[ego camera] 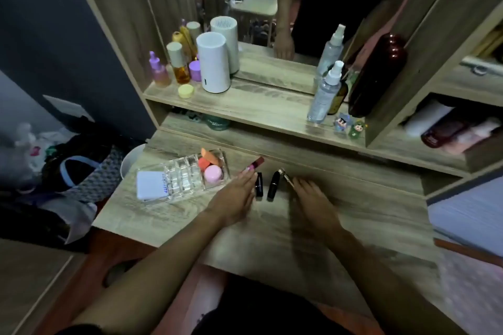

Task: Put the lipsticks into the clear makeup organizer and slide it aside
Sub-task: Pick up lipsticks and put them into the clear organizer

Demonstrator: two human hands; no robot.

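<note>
left hand (236, 194) flat, fingers spread, tips touching red lipstick (255, 165) | right hand (313, 198) open beside black lipsticks (266, 184) on bench (353, 198) | clear organizer (187, 177) holds sponges, pink jar

Two black lipsticks (258, 184), one red-pink lipstick (255, 164), wood-grain table (353, 198).

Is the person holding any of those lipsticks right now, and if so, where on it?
Nothing is gripped. The left hand lies flat, fingertips at the red lipstick; the right hand rests open beside the gold-tipped one.
</note>
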